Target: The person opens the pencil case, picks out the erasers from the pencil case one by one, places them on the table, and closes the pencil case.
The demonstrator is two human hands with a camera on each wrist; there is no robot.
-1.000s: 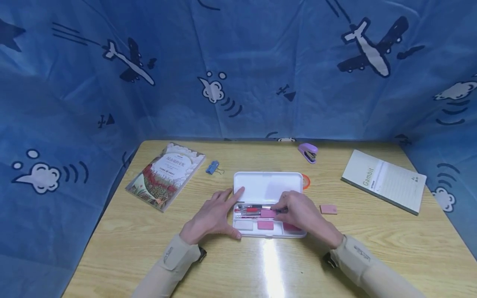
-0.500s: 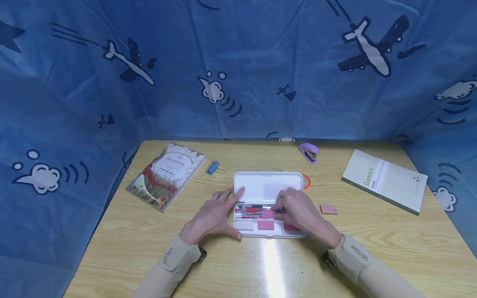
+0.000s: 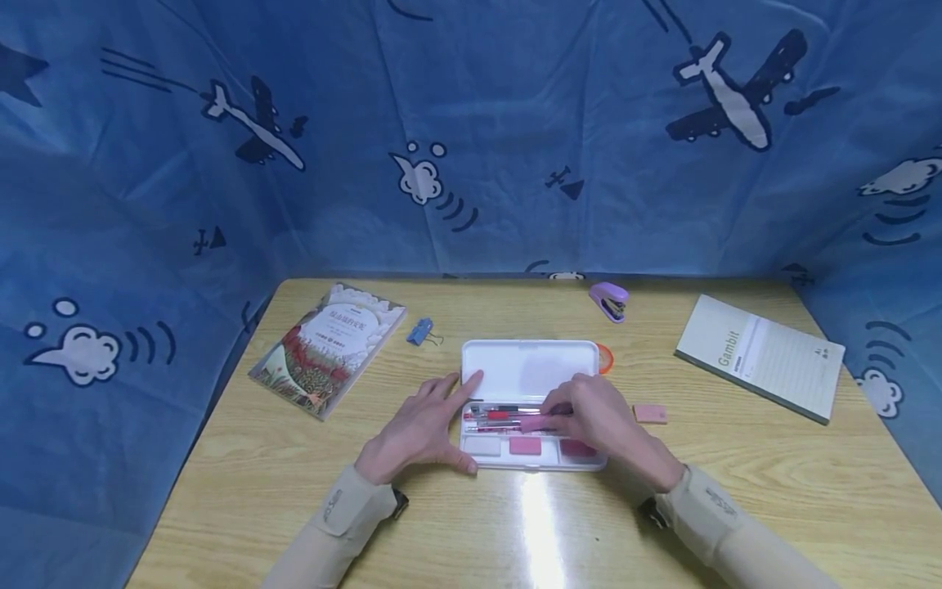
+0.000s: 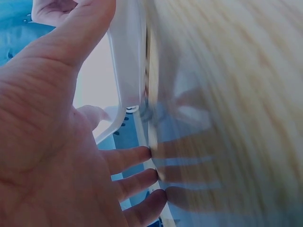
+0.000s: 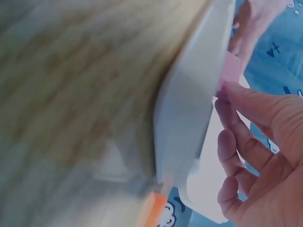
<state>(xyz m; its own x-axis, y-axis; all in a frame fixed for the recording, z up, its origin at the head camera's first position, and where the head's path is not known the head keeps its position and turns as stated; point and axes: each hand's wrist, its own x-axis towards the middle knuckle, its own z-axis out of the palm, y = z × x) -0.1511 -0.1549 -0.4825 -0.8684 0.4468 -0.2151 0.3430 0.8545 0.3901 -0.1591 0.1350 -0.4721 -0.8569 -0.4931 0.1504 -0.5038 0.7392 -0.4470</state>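
Note:
A white pencil case lies on the table with its lid folded back. Pens lie in its rear compartment. Along the front are a white block, a pink eraser and a darker pink eraser. My left hand spans the case's left end, index finger at the lid and thumb by the front edge. My right hand reaches over the right end and pinches another pink eraser between thumb and index finger, above the pens.
A pink eraser lies right of the case, and an orange round item shows behind its lid. Farther off are a purple stapler, a blue binder clip, a book at left and a notebook at right.
The right hand has shifted slightly right, and its fingers now pinch the pink eraser that lay over the pens. The left hand has stayed in place.

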